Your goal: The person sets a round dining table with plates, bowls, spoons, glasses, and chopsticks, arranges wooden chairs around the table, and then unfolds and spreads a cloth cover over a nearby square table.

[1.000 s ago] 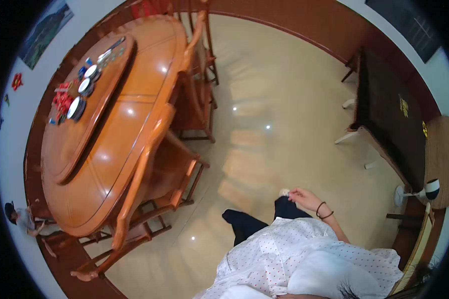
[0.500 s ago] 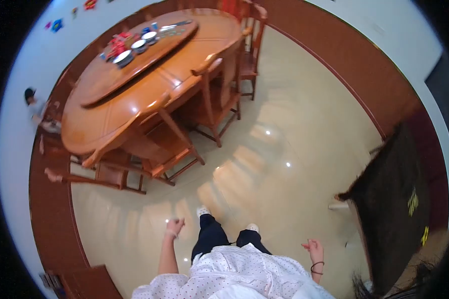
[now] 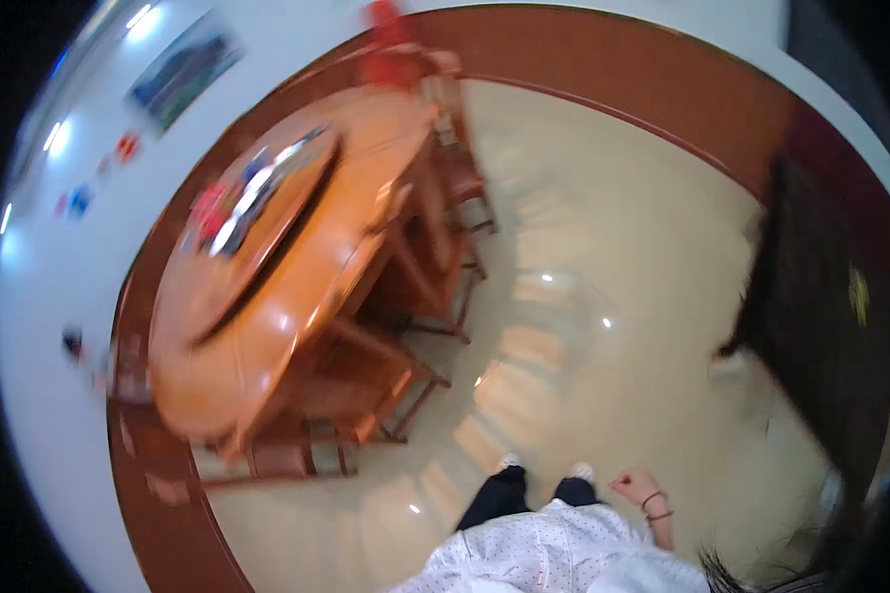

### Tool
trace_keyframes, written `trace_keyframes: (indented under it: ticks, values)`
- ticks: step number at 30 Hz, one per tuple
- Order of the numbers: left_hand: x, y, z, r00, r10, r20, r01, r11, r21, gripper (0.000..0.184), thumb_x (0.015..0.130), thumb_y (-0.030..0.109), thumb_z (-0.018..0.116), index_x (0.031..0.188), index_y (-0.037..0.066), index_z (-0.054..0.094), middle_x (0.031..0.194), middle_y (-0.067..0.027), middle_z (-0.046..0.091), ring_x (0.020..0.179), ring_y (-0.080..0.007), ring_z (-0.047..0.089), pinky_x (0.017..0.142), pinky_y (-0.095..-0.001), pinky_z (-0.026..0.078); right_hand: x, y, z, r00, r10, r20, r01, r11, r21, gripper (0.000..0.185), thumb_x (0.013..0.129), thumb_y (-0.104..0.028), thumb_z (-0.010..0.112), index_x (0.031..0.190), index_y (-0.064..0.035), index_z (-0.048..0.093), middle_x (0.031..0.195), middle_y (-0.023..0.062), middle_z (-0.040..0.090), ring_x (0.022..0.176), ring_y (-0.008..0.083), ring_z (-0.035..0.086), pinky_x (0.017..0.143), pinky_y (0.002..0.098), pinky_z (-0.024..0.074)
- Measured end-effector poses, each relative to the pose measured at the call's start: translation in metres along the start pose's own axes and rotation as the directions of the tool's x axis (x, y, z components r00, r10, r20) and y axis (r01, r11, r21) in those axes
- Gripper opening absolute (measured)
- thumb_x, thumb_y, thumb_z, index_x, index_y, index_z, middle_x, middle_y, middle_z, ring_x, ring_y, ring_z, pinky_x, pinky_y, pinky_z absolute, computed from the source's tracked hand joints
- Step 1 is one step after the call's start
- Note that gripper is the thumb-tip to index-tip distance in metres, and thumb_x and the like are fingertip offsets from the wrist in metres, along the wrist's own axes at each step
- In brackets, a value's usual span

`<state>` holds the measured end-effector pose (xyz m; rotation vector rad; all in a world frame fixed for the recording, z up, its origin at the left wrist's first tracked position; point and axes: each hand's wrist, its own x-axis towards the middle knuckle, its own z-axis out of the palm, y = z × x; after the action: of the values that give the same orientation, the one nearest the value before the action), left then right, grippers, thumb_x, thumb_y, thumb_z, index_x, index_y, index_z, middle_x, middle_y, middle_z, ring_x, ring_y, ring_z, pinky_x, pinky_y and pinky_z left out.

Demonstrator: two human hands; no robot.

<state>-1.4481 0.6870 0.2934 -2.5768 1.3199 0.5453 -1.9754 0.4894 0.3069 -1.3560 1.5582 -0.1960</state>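
Right hand [image 3: 638,484]: one, bare, low and to our right, just beyond the edge of our shirt. Its fingers were curled inward; blur hid the tips, so we could not tell whether they pinched anything small. Left hand: outside our view, state unknown.

Wristband [image 3: 660,515]: dark, thin, around the right wrist. We judged it light and flexible, best taken by its outer loop.

Shirt [image 3: 544,544]: white, dotted, near the right hand. We reckoned it soft, thin and quick to crease; its lower edge offered the easiest hold.

Trousers [image 3: 494,496]: dark, below the shirt, above pale shoes [image 3: 582,471] on the glossy floor [image 3: 583,247].

Chair [image 3: 356,381]: wooden, well apart from the hand, drawn up beside the counter [image 3: 267,326]. We took it for heavy and stiff, its polish a little slippery; the back's top rail or the seat frame looked soundest for gripping.

Dishes [image 3: 252,203]: pale, blurred, on the turntable [image 3: 208,296] atop the counter. We rated them smooth and breakable, to be taken at rim and base together. Red items [image 3: 208,212]: beside the dishes, too blurred for us to judge.

Also listed: brown cover [image 3: 811,296] to our right; a person [image 3: 99,371] beyond the counter, to our left.
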Motion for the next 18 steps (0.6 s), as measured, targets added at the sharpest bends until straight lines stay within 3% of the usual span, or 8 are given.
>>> trace_keyframes:
  ticks: [3,5,11,13,14,16,17,18]
  values:
    - [0.08,0.038,-0.032,0.98,0.098,0.173,-0.057,0.973,-0.223,0.036,0.079,0.034,0.049,0.097,0.003,0.055,0.092,-0.0152,0.058,0.08,-0.0237,0.057,0.068,-0.0361,0.046,-0.04,-0.025,-0.006,0.998,0.068,-0.009,-0.068,0.997,0.033,0.029,0.066,-0.036,0.066,0.068,-0.0081,0.062,0.065,0.0073,0.06,0.06,0.0185,0.058,0.056,0.0307,0.0457]
    - [0.129,0.079,-0.05,0.944,0.202,0.261,-0.132,0.956,-0.263,0.037,0.08,0.035,0.049,0.098,0.004,0.054,0.093,-0.015,0.057,0.081,-0.0241,0.056,0.069,-0.0362,0.046,-0.06,-0.011,-0.004,0.987,0.032,-0.16,0.007,0.972,0.236,0.026,0.067,-0.032,0.066,0.071,-0.0075,0.06,0.069,0.0087,0.061,0.063,0.0196,0.058,0.057,0.03,0.0457]
    - [0.279,0.232,-0.084,0.835,0.383,0.394,-0.319,0.922,-0.219,0.04,0.08,0.038,0.046,0.102,0.006,0.053,0.097,-0.0143,0.056,0.083,-0.0252,0.055,0.072,-0.0367,0.046,-0.117,0.032,0.014,0.8,0.414,-0.434,-0.206,0.869,0.45,0.034,0.069,-0.035,0.065,0.083,-0.0046,0.056,0.075,0.0101,0.061,0.07,0.0217,0.06,0.063,0.0306,0.0472]
    - [0.333,0.306,-0.091,0.761,0.522,0.385,-0.49,0.852,-0.185,0.041,0.08,0.04,0.046,0.103,0.006,0.053,0.098,-0.014,0.056,0.084,-0.0256,0.055,0.073,-0.0369,0.046,-0.124,0.049,0.017,0.701,0.614,-0.364,-0.409,0.764,0.499,0.042,0.068,-0.041,0.064,0.085,-0.0033,0.055,0.077,0.0111,0.061,0.073,0.0233,0.06,0.067,0.0319,0.0473]
    - [0.357,0.356,-0.092,0.65,0.686,0.326,-0.685,0.715,-0.14,0.041,0.08,0.04,0.045,0.103,0.006,0.053,0.099,-0.0139,0.056,0.084,-0.0258,0.055,0.073,-0.037,0.046,-0.12,0.06,0.015,0.69,0.631,-0.355,-0.414,0.746,0.521,0.045,0.068,-0.043,0.063,0.087,-0.0031,0.055,0.079,0.0116,0.061,0.075,0.0239,0.06,0.068,0.0323,0.0469]
    - [0.343,0.487,-0.069,0.593,0.469,0.654,-0.193,0.872,-0.451,0.046,0.08,0.041,0.046,0.111,0.006,0.045,0.107,-0.0148,0.051,0.094,-0.0251,0.052,0.072,-0.0378,0.045,-0.106,0.102,0.007,0.698,0.638,-0.326,-0.396,0.723,0.566,0.052,0.067,-0.047,0.062,0.095,-0.0027,0.055,0.085,0.0134,0.061,0.081,0.0258,0.059,0.073,0.0329,0.0459]
    - [0.322,0.577,-0.066,0.53,0.333,0.78,0.097,0.89,-0.446,0.05,0.08,0.041,0.047,0.115,0.006,0.041,0.112,-0.0153,0.049,0.099,-0.0248,0.05,0.072,-0.0382,0.044,-0.106,0.104,-0.009,0.686,0.656,-0.314,-0.422,0.711,0.562,0.054,0.068,-0.046,0.062,0.099,-0.0026,0.054,0.085,0.0141,0.062,0.082,0.0266,0.059,0.072,0.0333,0.046]
    - [0.26,0.654,-0.061,0.507,0.496,0.705,-0.07,0.839,-0.54,0.05,0.079,0.038,0.052,0.116,0.007,0.04,0.112,-0.0122,0.048,0.099,-0.0236,0.048,0.074,-0.0389,0.044,-0.096,0.122,-0.024,0.667,0.642,-0.378,-0.405,0.738,0.539,0.052,0.069,-0.044,0.061,0.099,-0.0026,0.054,0.085,0.0141,0.062,0.081,0.0268,0.059,0.072,0.0332,0.0461]
